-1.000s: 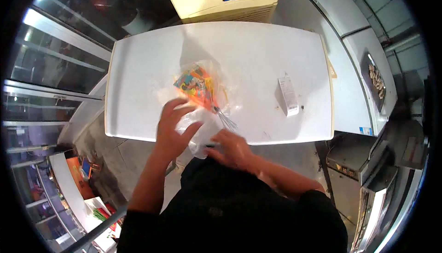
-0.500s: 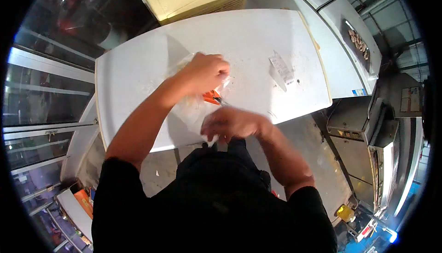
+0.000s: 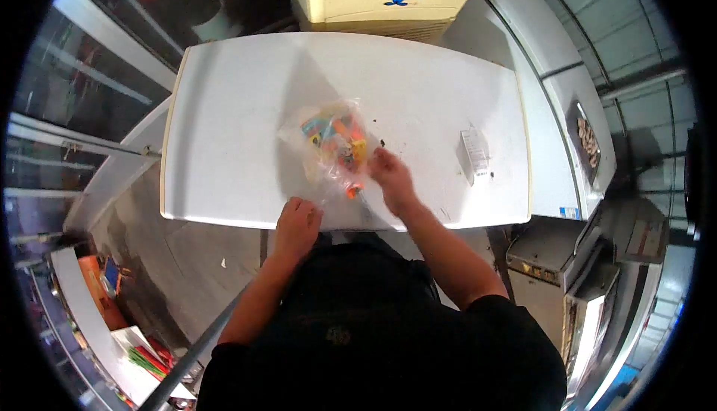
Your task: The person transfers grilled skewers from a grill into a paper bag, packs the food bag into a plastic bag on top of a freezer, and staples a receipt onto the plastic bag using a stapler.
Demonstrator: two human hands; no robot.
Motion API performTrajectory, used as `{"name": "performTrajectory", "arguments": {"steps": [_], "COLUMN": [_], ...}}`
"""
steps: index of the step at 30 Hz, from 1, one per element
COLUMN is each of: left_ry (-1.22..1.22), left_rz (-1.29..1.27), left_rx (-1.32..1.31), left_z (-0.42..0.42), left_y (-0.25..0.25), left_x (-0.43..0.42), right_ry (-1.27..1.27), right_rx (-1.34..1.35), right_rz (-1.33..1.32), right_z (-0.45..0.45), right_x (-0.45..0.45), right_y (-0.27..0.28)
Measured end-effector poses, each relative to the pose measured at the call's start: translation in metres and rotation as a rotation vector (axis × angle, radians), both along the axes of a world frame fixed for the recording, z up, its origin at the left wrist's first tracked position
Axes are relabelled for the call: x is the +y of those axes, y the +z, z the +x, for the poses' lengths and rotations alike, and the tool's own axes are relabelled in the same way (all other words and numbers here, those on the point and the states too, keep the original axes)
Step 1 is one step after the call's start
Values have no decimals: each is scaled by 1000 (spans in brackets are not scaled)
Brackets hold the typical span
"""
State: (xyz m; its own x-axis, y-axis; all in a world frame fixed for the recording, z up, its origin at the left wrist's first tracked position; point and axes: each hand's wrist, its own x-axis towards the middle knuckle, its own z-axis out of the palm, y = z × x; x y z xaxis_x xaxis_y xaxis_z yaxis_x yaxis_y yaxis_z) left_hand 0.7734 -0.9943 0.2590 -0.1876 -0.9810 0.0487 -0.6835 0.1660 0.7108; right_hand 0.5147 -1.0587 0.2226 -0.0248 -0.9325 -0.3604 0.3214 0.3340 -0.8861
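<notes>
A clear plastic bag (image 3: 321, 161) lies on the white table, with colourful small packets (image 3: 340, 138) in orange, yellow and blue showing through it. My left hand (image 3: 297, 224) is at the table's front edge, its fingers closed at the bag's near left end, where thin film reaches them. To the right of the bag is my right hand (image 3: 393, 179), slightly blurred, fingers curled inward; whatever they may hold is hidden. Between the hands, at the bag's near end, lies an orange-handled tool (image 3: 353, 191); its kind is unclear.
The white table (image 3: 224, 127) carries a printed clear wrapper (image 3: 474, 153) at its right and dark specks near the bag. Behind stands a cream-coloured box (image 3: 373, 0) with a cartoon figure. A white appliance (image 3: 538, 112) borders the right side, and glass doors (image 3: 60, 157) are at left.
My left hand has moved off the bag's top toward the table's front edge, uncovering the packets. My right hand has moved up and right, beside the bag. The view has shifted.
</notes>
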Motion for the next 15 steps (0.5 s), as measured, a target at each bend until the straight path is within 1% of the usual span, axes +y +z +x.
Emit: {"name": "performTrajectory", "arguments": {"steps": [2, 3, 4, 6, 7, 9, 10, 12, 13, 14, 15], "left_ry": [49, 73, 77, 182, 186, 329, 328, 586, 582, 526, 470], "left_rz": [8, 15, 13, 231, 228, 621, 614, 758, 754, 791, 831], "left_rx": [12, 22, 18, 54, 48, 603, 596, 1240, 1238, 1313, 1386], "left_z": [-4, -6, -9, -20, -24, -31, -40, -68, -73, -79, -83], "left_y": [-6, -7, -4, 2, -4, -14, -4, 35, 45, 54, 57], "left_x": [-2, -2, -2, -3, -3, -6, -8, -12, -12, -11, -10], "right_ry": [273, 289, 291, 136, 137, 200, 194, 411, 353, 354, 280], "right_rx": [708, 920, 916, 1167, 1160, 1074, 1068, 363, 0, 0, -574], "right_rz": [-244, -412, -416, -421, -426, -354, -359, 126, 192, 186, 327], "right_z": [27, 34, 42, 50, 47, 40, 34, 16, 9, 7, 6], "right_x": [28, 32, 31, 27, 22, 4, -3, -11, -6, 5, 22], "right_y": [43, 38, 31, 22, 24, 27, 37, 64, 57, 43, 24]}}
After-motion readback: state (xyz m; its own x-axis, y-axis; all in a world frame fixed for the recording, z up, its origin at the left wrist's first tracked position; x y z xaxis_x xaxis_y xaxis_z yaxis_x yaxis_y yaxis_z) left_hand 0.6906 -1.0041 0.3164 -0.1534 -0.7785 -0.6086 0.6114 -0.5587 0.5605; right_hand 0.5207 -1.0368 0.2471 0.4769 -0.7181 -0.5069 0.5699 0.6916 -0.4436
